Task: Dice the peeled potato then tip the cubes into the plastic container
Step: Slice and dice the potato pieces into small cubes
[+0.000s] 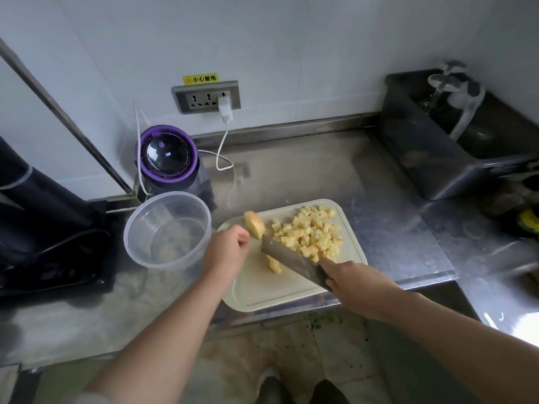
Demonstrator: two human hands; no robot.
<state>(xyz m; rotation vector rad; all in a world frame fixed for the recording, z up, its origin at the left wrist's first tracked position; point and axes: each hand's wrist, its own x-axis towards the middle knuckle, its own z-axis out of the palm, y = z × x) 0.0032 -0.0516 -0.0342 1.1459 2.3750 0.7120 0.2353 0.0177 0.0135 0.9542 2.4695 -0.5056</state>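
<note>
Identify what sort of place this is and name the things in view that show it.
Probably a working kitchen, perhaps a commercial one: a stainless steel counter, a steel sink, and a cutting board bearing diced potato.

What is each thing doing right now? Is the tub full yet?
plastic container: open, looks empty
potato chunk: uncut, held by left hand
potato cubes: piled on cutting board
knife: gripped by right hand
charger: plugged into wall socket
</note>
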